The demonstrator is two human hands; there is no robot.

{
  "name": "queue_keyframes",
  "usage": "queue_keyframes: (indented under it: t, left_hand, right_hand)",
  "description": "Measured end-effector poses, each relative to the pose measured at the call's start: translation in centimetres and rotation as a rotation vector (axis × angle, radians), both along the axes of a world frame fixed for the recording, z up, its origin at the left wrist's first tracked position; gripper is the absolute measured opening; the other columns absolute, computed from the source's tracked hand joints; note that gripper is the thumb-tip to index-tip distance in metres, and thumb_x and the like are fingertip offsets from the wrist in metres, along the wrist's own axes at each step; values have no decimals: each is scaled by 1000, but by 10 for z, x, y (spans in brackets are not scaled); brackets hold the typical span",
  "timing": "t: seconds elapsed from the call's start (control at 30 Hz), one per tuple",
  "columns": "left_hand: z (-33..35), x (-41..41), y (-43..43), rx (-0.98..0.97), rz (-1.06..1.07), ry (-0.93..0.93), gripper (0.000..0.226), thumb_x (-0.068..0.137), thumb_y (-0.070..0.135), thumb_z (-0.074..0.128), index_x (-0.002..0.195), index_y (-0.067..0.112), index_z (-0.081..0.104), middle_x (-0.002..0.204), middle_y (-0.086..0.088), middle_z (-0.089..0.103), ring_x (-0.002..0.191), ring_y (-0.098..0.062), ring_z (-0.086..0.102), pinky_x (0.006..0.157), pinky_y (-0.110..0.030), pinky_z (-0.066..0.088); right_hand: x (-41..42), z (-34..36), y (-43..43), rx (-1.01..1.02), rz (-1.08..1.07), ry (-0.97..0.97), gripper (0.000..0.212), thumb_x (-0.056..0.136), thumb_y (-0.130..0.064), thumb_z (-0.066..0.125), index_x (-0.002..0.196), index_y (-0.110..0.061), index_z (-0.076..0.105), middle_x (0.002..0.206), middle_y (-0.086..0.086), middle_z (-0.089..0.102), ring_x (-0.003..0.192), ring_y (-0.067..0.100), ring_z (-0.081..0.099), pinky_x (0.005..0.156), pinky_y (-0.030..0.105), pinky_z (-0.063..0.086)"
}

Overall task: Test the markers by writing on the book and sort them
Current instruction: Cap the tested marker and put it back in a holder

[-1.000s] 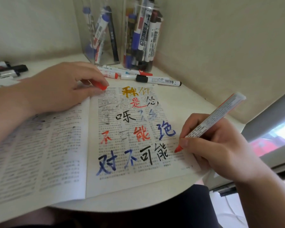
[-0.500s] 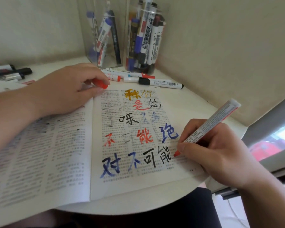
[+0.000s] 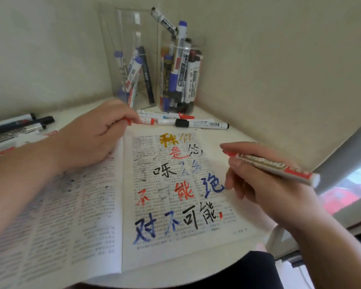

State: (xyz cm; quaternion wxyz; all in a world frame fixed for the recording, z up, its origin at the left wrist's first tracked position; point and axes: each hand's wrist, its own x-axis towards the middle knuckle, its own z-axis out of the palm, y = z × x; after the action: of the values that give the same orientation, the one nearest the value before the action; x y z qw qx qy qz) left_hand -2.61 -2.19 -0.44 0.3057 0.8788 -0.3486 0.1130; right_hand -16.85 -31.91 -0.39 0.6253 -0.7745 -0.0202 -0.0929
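Barely visible under curled fingers [image 3: 123, 113], red cap [image 3: 129, 121]; book [image 3: 175, 236] cropped left; marker [image 3: 275, 166] blurred.

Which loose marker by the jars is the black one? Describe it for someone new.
Beyond the top edge of the open book, before the round jar, a few markers lie on the table. The black marker lies nearest the page and reaches farthest right: a white barrel with a black cap, while its neighbours show red.

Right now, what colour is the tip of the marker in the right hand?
Red marker tip, head view.
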Motion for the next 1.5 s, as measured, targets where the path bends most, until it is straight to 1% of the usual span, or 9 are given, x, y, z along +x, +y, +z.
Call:
queue_keyframes:
  t: [0.13,0.27,0.37,0.43,0.53,0.93,1.1,1.27,1.5]
  left_hand:
    - [30,-17,-9,108,-13,248,25,100,19,42,80,30,52,75,17,52,72,-2,47,67,-17,36]
    - [47,-70,-37,729,-201,72,52,83,84,32,85,33,37,88,15,45,82,-6,43,75,-30,41]
    - [27,-116,-65,836,-278,15,49,83,74,54,98,33,32,98,10,33,100,-14,39,90,-32,33]
    - [11,-123,-70,740,-301,13,44,85,56,63,99,36,27,97,10,27,105,-17,38,89,-33,32]
    - [10,-118,-63,617,-305,12,48,83,65,63,87,39,22,92,12,34,97,-11,41,78,-30,28]
    - [29,-129,-58,414,-268,157,41,87,58,68,86,23,46,84,8,53,79,-10,47,73,-23,41]
    - [25,-141,-54,178,-135,290,33,89,21,69,76,30,40,75,13,56,64,-6,48,57,-14,34]
    - [24,-149,-50,-78,56,402,40,85,20,78,75,25,40,86,14,69,60,-4,51,58,-18,43]
    - [19,-173,-5,-624,358,485,49,69,12,89,65,28,43,77,-9,68,66,-23,55,64,-39,46]
  right_hand:
    - [40,16,5,-288,89,-141,17,102,-18,58,111,-30,66,80,4,75,68,18,70,60,18,49]
    - [101,38,16,-685,223,-36,17,101,-33,59,115,-25,64,99,-7,72,95,15,68,86,32,51]
    - [136,39,23,-808,265,11,16,103,-30,55,116,-23,62,111,0,67,102,20,62,84,28,46]
    - [147,26,23,-683,268,0,7,102,-26,56,103,-31,61,106,1,69,98,22,66,91,39,55]
    - [149,2,18,-534,207,-102,19,100,-22,58,96,-40,59,98,-2,70,95,22,70,89,51,58]
    - [128,-8,32,-662,242,-219,18,98,-32,62,112,-42,57,100,-12,69,92,6,65,82,33,56]
    - [127,-7,30,-259,87,-213,15,99,-18,63,101,-33,65,91,-5,74,90,13,71,80,32,55]
    - [125,-1,25,-6,-82,-244,12,102,-11,57,102,-20,65,74,6,72,72,15,69,67,22,50]
    - [125,5,28,-427,-255,-216,16,98,-15,52,104,-29,56,79,-12,60,72,20,57,61,30,38]
